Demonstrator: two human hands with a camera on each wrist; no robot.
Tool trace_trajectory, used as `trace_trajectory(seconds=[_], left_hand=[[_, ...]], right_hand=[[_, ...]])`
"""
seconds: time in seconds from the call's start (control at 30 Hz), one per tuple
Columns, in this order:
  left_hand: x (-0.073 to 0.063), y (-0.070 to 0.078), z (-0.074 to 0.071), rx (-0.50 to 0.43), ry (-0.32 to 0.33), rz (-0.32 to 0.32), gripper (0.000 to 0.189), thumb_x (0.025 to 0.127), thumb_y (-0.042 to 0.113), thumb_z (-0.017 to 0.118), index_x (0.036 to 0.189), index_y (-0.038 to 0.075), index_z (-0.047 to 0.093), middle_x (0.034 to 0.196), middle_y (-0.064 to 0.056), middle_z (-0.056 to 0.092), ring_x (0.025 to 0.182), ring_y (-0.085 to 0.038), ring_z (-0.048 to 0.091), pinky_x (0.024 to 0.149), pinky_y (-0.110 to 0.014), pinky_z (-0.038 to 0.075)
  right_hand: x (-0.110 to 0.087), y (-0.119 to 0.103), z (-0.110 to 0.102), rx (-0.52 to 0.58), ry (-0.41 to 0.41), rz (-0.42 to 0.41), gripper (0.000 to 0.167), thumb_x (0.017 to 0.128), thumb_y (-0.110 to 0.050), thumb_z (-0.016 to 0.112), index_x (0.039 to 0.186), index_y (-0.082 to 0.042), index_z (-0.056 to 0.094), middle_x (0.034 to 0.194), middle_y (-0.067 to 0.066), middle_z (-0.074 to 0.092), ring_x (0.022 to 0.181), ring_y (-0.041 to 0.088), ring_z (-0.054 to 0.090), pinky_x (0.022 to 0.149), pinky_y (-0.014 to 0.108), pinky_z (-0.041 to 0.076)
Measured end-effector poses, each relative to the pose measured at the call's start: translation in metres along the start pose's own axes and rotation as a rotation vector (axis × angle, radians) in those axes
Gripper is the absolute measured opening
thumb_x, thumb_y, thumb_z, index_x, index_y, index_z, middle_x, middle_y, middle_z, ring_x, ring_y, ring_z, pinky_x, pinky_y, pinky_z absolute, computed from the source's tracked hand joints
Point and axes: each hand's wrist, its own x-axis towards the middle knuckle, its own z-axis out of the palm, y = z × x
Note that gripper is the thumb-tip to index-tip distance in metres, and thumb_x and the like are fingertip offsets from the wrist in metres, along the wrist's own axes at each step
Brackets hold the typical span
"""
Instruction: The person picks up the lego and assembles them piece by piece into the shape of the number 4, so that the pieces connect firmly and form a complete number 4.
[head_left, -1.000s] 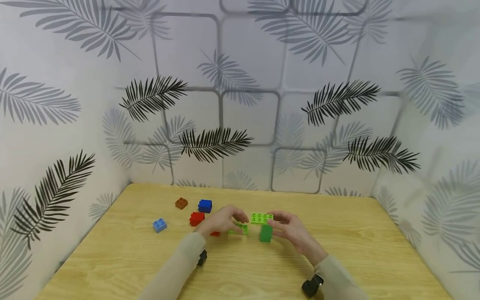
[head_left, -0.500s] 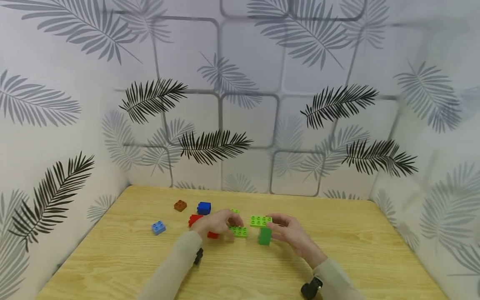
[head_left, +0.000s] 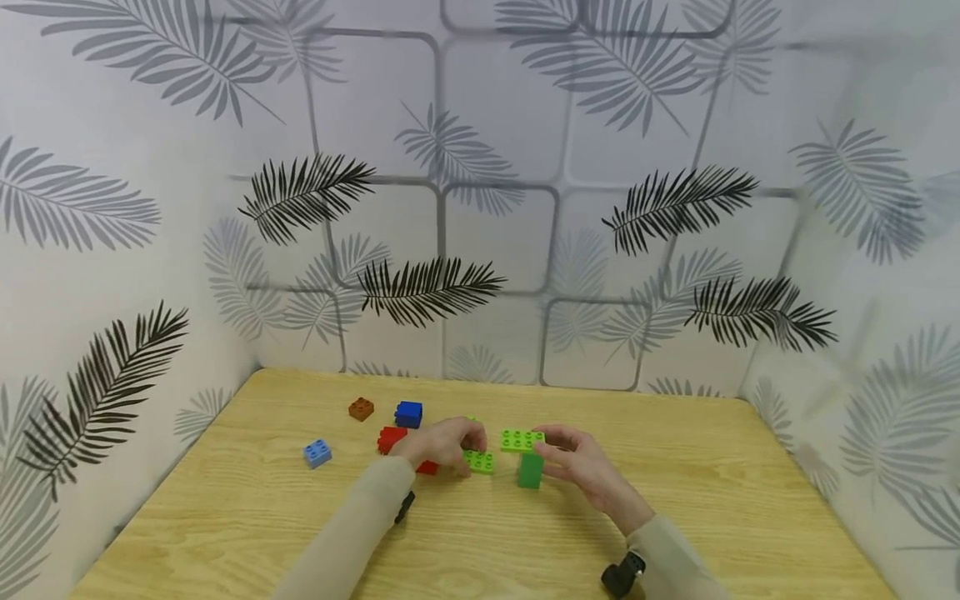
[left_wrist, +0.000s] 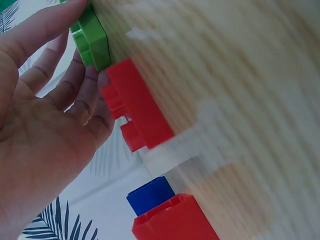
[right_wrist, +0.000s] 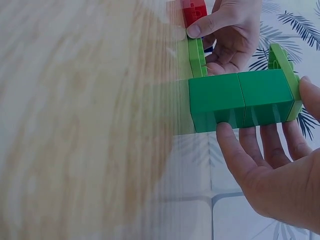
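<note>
My right hand (head_left: 585, 467) steadies an upright stack of two dark green bricks (right_wrist: 240, 101) topped by a lime green eight-stud brick (head_left: 520, 441). Its thumb rests at the lime top while the fingers lie along the green side. To the left, my left hand (head_left: 448, 442) pinches a flat lime green brick (head_left: 482, 462) on the table, thumb on the near side and fingers behind. In the left wrist view, a red brick (left_wrist: 140, 105) lies right beside the fingers. Part of another lime green piece (head_left: 471, 418) shows behind the left hand.
Toward the left of the wooden table (head_left: 637, 442) lie a second red brick (head_left: 392, 440), a dark blue brick (head_left: 408, 414), a brown brick (head_left: 362, 408) and a light blue brick (head_left: 317, 453). A leaf-patterned wall (head_left: 495, 242) closes off the back.
My left hand shifted slightly left, uncovering more of the flat lime green brick, and its fingers have closed on that brick's left end. The right hand and stack stay nearly still.
</note>
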Motion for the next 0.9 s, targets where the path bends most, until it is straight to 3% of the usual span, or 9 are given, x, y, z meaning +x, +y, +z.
trace_trajectory(seconds=[0.17,0.37,0.6,0.73,0.9], left_hand=[[-0.002,0.003,-0.001,-0.025,0.007,-0.018,0.032,0.076,-0.005,0.080,0.098,0.011,0.062,0.101,0.000,0.061,0.099,-0.017,0.055,0.097,-0.040,0.047],[-0.007,0.003,-0.005,-0.056,0.082,-0.020,0.038,0.074,-0.003,0.080,0.104,0.015,0.063,0.107,-0.002,0.059,0.104,-0.023,0.057,0.088,-0.039,0.051],[-0.006,0.002,-0.008,-0.106,0.101,0.013,0.055,0.079,-0.005,0.073,0.129,0.015,0.061,0.112,-0.008,0.054,0.088,-0.023,0.050,0.061,-0.030,0.044],[-0.007,0.003,-0.010,-0.160,0.113,0.050,0.055,0.081,-0.003,0.070,0.129,0.022,0.064,0.118,-0.009,0.055,0.094,-0.024,0.052,0.062,-0.030,0.045],[-0.008,0.008,-0.014,-0.243,0.183,0.118,0.052,0.084,0.002,0.068,0.130,0.027,0.063,0.129,-0.006,0.058,0.110,-0.028,0.058,0.082,-0.037,0.054]], right_hand=[[0.000,0.000,0.000,0.007,0.001,0.004,0.053,0.091,-0.030,0.070,0.133,-0.001,0.055,0.121,0.009,0.059,0.104,0.013,0.062,0.093,0.040,0.054],[-0.002,0.000,0.001,0.004,-0.001,0.011,0.049,0.093,-0.028,0.069,0.132,-0.001,0.055,0.121,0.009,0.059,0.105,0.013,0.062,0.094,0.041,0.054],[-0.003,0.000,0.003,0.000,0.001,0.000,0.048,0.093,-0.029,0.068,0.133,-0.004,0.055,0.126,0.012,0.057,0.107,0.015,0.061,0.096,0.044,0.053],[-0.003,0.000,0.002,-0.006,0.004,0.005,0.048,0.094,-0.028,0.067,0.133,-0.004,0.055,0.129,0.014,0.055,0.108,0.015,0.061,0.096,0.044,0.052],[-0.002,0.000,0.001,-0.005,0.005,0.000,0.049,0.093,-0.029,0.068,0.133,-0.005,0.055,0.130,0.014,0.055,0.109,0.016,0.061,0.096,0.044,0.052]])
